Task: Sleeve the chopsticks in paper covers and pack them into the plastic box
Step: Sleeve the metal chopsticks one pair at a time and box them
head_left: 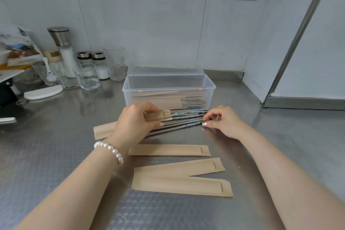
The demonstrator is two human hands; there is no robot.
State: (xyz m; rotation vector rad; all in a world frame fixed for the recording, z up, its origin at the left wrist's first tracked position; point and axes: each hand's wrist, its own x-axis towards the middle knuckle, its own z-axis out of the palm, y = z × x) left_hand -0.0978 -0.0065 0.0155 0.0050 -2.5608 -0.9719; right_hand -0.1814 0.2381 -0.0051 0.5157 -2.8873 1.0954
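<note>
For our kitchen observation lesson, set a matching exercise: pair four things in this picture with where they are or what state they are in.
Things:
1. plastic box
2. left hand
3. tall glass
4. empty paper covers

States:
A. flat on the counter, nearest the camera
B. pinching a paper cover
C. open, sleeved chopsticks inside
D. by the wall, beside the shakers

Pairs: 1-C, 2-B, 3-D, 4-A

Your left hand (137, 119) pinches a brown paper cover (157, 115) at the near end of a loose bundle of chopsticks (183, 120) lying on the steel counter (56, 155), just in front of the clear plastic box (169, 87). Your right hand (225, 122) pinches the bundle's other end. The box, lid raised behind it, holds sleeved chopsticks (168, 99). 3 empty covers (169, 149) lie nearer you, and a 4th (104, 129) shows under your left wrist. Glasses and shakers (89, 69) stand at far left.
</note>
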